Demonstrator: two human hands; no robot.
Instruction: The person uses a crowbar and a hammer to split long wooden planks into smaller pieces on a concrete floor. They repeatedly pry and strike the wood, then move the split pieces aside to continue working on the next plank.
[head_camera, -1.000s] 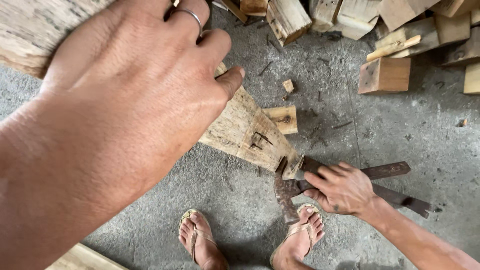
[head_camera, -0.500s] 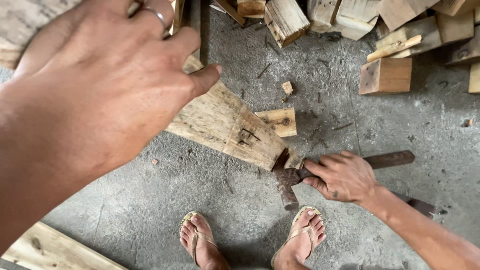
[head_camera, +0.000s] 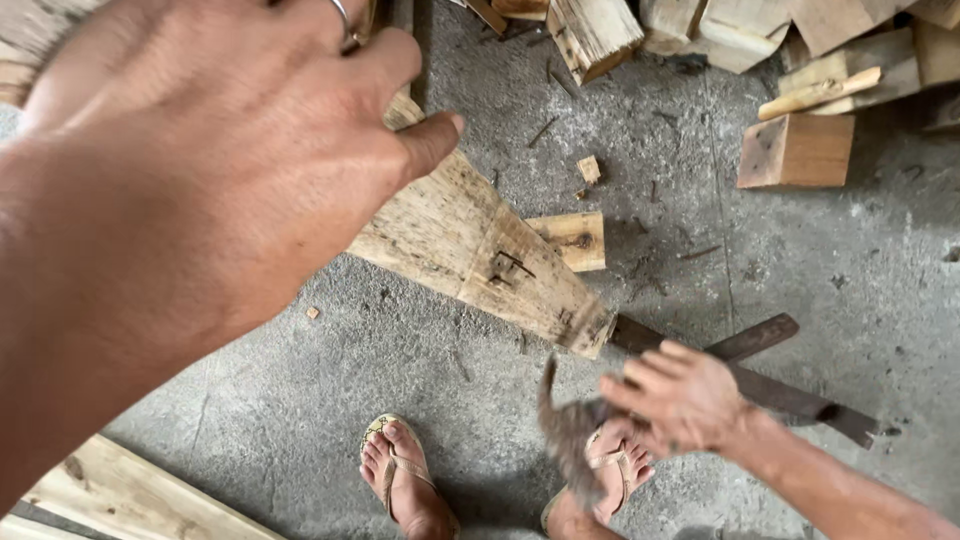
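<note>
My left hand (head_camera: 230, 170) fills the upper left, close to the camera, with a ring on one finger. It grips the upper part of a weathered wooden plank (head_camera: 470, 240) that slopes down to the concrete floor. Bent rusty nails (head_camera: 505, 268) stick out of the plank near its lower end. My right hand (head_camera: 685, 395) is at the lower right, closed around a rusty claw hammer (head_camera: 570, 430). The hammer's head is blurred and hangs just below the plank's lower end, above my right foot.
Two dark metal bars (head_camera: 790, 395) lie on the floor behind my right hand. A small wood block (head_camera: 575, 240) sits beside the plank and a bigger block (head_camera: 795, 150) at the right. Stacked timber offcuts (head_camera: 600, 30) line the top. Another plank (head_camera: 130, 495) lies bottom left. My sandalled feet (head_camera: 405, 480) stand below.
My right hand has swung the hammer off the plank's lower end, down toward my feet. My left hand and the plank have shifted slightly.
</note>
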